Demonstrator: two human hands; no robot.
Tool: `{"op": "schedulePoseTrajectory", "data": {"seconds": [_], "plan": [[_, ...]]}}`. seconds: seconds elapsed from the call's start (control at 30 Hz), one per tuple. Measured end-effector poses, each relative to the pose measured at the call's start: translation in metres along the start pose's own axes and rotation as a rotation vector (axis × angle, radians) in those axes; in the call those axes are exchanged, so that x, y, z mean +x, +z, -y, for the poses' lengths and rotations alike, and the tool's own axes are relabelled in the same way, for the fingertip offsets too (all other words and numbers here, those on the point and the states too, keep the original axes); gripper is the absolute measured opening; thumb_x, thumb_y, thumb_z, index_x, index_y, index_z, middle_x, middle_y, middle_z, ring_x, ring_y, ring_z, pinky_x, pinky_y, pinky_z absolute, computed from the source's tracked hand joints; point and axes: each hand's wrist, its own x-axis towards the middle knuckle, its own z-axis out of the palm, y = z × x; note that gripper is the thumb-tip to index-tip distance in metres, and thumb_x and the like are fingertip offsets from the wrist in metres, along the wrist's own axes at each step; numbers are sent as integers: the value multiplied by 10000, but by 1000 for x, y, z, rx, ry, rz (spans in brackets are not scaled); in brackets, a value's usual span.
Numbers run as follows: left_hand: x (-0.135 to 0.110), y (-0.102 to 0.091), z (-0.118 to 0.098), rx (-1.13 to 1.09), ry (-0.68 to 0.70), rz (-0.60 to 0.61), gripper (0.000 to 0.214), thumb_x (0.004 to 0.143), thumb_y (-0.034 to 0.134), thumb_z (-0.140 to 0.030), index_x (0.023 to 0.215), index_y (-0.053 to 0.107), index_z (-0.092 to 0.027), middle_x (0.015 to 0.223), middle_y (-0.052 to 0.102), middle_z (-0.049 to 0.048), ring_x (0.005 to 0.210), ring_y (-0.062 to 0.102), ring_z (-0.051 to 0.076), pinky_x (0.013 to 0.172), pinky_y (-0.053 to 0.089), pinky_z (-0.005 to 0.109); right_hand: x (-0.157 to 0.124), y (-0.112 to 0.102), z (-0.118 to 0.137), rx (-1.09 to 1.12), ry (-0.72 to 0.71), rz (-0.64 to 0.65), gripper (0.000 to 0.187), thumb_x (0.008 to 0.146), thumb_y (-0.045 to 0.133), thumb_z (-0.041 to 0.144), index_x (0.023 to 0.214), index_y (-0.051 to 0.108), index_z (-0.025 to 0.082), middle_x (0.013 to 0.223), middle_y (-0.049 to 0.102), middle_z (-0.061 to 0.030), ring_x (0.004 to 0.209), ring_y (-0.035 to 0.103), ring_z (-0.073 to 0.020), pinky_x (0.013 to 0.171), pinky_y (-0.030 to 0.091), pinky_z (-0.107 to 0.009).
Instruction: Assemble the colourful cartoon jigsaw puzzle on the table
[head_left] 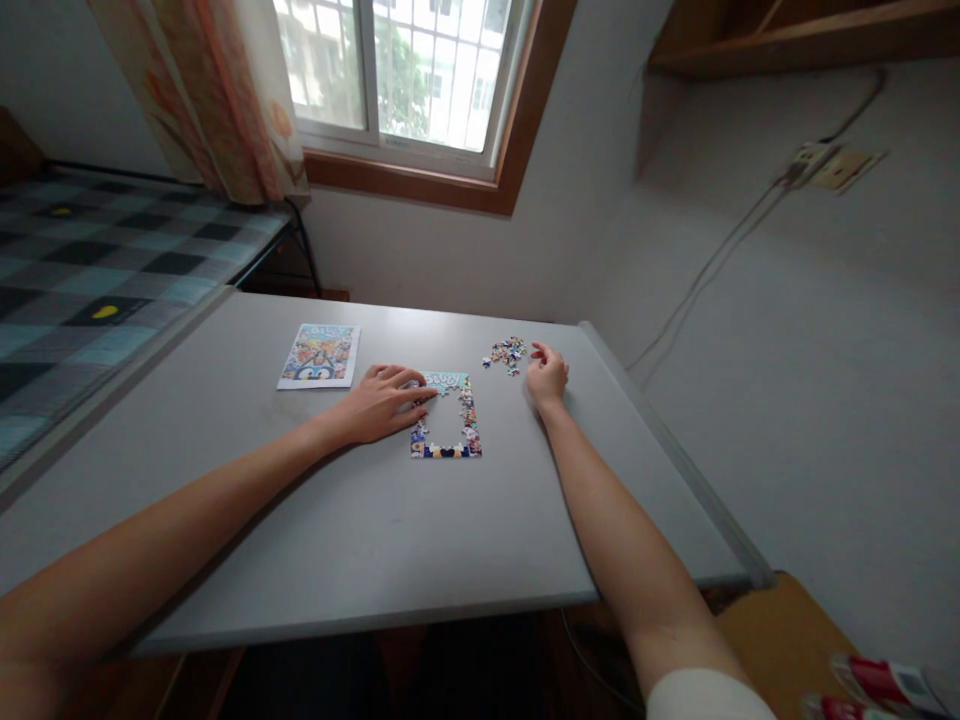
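Note:
A jigsaw puzzle [471,440] lies on the table, its border joined into a frame around a bare middle. My left hand [390,403] rests across its left side, fingers spread, and covers part of the left border. To the right of the puzzle, my right hand [547,375] is beside a small heap of loose puzzle pieces [508,352]. Its fingers are loosely bent with the tips apart, and I see nothing between them. A printed reference picture [321,356] with a penguin-like figure lies flat to the left of my left hand.
The grey-white table [360,540] has a raised strip along its right edge [675,450], close to the wall. A checked bed [112,270] stands to the left. Cables [697,290] hang from a wall socket [832,165]. Bottles [885,685] lie at the lower right.

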Motion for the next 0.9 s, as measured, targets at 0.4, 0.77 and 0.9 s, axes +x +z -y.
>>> {"op": "schedulePoseTrajectory", "data": {"seconds": [0.4,0.77,0.9], "plan": [[-1,2,3,-52,-33,-21,400,997,437,-433,1319,605,-264,1306,616,81,1192,550,262,1022,378,452,-1,1,4,-68,-139,178,705,723,421,62,1393,571,223,1223,704,-48,1121,505,-273,1024,401,-416],[-1,3,4,-70,-41,-27,378,989,455,-433,1278,642,-277,1293,619,72,1186,553,259,1028,379,452,-1,-5,1,-138,-62,75,506,774,462,130,1213,698,220,1089,713,-86,1022,544,-280,955,416,-417],[-1,1,3,-75,-43,-29,376,988,456,-432,1276,646,-281,1292,618,72,1181,554,262,1020,383,451,-3,-4,2,-164,-91,87,328,793,575,320,1053,757,234,1035,681,-94,1014,530,-291,948,416,-444]]}}
